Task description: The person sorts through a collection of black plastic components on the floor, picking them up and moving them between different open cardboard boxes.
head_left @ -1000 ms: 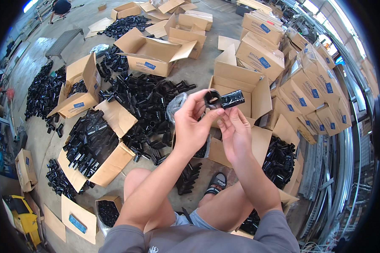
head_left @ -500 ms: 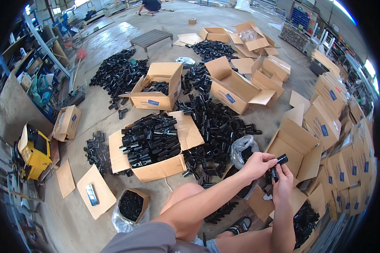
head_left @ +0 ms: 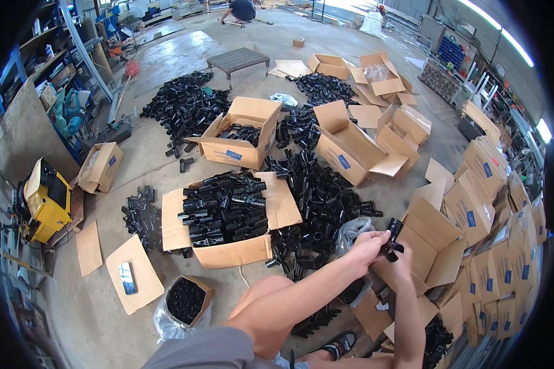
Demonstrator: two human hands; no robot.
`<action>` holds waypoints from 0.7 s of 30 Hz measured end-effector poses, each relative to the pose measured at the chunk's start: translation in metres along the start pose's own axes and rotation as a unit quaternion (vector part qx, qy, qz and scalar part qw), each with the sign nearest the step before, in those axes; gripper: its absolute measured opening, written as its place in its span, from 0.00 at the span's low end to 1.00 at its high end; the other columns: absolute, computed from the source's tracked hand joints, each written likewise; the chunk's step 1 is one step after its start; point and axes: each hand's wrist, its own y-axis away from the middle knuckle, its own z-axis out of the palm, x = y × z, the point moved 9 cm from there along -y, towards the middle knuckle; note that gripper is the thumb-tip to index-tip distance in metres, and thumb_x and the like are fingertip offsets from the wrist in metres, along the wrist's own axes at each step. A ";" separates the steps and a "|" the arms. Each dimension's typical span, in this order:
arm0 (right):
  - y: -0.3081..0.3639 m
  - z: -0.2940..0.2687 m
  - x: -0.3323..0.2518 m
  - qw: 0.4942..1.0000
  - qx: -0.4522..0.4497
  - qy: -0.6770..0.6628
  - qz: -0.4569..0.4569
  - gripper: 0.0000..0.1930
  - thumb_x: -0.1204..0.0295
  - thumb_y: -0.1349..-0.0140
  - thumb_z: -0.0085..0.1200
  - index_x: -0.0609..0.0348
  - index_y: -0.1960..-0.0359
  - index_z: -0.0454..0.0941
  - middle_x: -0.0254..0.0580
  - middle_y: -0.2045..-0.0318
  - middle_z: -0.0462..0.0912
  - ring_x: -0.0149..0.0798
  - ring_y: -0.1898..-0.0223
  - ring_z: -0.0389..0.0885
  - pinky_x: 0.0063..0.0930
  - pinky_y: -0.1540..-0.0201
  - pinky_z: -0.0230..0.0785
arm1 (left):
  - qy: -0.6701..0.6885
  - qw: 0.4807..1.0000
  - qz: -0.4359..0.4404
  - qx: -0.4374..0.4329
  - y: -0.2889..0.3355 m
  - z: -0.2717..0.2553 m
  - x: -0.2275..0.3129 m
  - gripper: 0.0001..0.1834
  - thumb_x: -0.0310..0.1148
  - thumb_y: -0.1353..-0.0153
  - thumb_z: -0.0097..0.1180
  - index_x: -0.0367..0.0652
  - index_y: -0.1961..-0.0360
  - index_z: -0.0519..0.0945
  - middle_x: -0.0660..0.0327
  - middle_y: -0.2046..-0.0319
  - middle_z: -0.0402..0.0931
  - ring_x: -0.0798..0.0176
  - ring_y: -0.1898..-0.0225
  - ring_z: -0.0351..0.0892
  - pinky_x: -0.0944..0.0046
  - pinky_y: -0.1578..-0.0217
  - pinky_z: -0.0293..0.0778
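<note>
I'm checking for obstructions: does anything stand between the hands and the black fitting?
Nothing visible does: the bare left hand grips the black fitting directly, and the right hand is at its lower end.

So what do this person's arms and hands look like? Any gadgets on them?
No gadgets that I can see: the left hand and right hand are ungloved, and no watch, bracelet or cable shows on them. A plain grey short sleeve covers the left upper arm; the right sleeve is out of view.
</note>
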 end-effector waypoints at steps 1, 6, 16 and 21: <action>0.002 0.041 0.033 0.994 -0.039 0.083 0.058 0.15 0.61 0.28 0.54 0.60 0.52 0.82 0.46 0.62 0.85 0.36 0.61 0.84 0.38 0.57 0.77 | 0.031 0.999 0.020 0.037 -0.009 -0.022 -0.002 0.13 0.44 0.24 0.53 0.48 0.53 0.81 0.69 0.61 0.82 0.72 0.61 0.79 0.67 0.56 0.72; 0.055 0.127 0.150 0.850 -0.071 0.508 0.121 0.25 0.61 0.37 0.62 0.58 0.41 0.75 0.59 0.45 0.81 0.57 0.42 0.81 0.48 0.39 0.74 | 0.037 0.980 0.087 0.175 -0.010 -0.058 0.017 0.18 0.45 0.24 0.52 0.40 0.48 0.77 0.64 0.64 0.79 0.70 0.67 0.75 0.63 0.63 0.73; 0.098 0.149 0.162 0.889 -0.048 0.428 0.154 0.11 0.72 0.39 0.63 0.61 0.55 0.84 0.58 0.54 0.86 0.57 0.48 0.85 0.48 0.46 0.77 | 0.011 0.987 0.034 0.156 0.007 -0.054 0.014 0.19 0.44 0.25 0.52 0.38 0.48 0.71 0.60 0.58 0.75 0.67 0.60 0.76 0.64 0.64 0.77; 0.090 0.142 0.130 0.921 -0.001 0.370 0.124 0.14 0.66 0.39 0.63 0.64 0.57 0.83 0.63 0.55 0.85 0.64 0.50 0.84 0.54 0.46 0.75 | 0.003 0.986 0.071 0.149 0.010 -0.051 0.022 0.19 0.41 0.28 0.58 0.39 0.48 0.71 0.61 0.59 0.75 0.67 0.60 0.77 0.64 0.63 0.78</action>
